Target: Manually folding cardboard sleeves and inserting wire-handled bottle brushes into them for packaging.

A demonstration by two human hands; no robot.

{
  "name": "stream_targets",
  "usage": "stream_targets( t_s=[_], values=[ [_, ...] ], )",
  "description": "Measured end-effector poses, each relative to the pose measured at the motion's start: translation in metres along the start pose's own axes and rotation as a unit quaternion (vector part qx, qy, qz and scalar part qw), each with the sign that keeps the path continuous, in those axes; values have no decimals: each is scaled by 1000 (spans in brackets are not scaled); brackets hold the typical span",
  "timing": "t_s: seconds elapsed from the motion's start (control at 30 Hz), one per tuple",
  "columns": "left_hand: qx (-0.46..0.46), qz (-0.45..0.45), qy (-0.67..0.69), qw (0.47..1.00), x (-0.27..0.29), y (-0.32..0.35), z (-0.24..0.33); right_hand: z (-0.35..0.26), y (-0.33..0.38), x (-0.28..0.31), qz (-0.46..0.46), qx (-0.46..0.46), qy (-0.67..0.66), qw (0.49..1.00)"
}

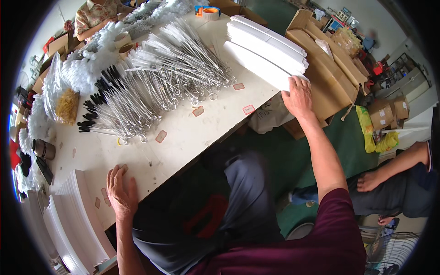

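Note:
My left hand point(122, 192) lies on the white table point(183, 137) near its front edge, fingers loosely spread and holding nothing. My right hand point(299, 95) reaches to the right, its fingers stretched over the near corner of a stack of flat white card pieces point(266, 50) and touching it; its thumb stands apart. Between the hands, a wide pile of wire-handled brushes point(156, 82) spreads over the table, looped ends toward me. Most have pale bristles; a group at the left has black tips point(94, 110).
More white pieces point(75, 220) stand at the left. A bag of yellow rubber bands point(67, 106), a dark cup point(44, 149) and a tape dispenser point(207, 13) sit on the table. An open carton point(325, 68) adjoins its right end. Other people sit across and at the right.

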State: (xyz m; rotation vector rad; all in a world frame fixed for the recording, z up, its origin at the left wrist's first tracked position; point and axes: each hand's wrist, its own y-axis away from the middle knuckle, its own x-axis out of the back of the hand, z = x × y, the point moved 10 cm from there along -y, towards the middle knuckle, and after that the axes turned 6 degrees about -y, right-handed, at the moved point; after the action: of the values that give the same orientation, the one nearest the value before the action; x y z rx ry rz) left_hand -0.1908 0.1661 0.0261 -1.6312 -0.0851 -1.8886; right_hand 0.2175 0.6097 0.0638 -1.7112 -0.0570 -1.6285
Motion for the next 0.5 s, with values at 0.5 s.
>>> stream_targets(
  t_s=[0.5],
  values=[
    [-53, 38, 41, 997, 11, 9, 7, -131, 32, 73, -13, -6, -517, 856]
  ],
)
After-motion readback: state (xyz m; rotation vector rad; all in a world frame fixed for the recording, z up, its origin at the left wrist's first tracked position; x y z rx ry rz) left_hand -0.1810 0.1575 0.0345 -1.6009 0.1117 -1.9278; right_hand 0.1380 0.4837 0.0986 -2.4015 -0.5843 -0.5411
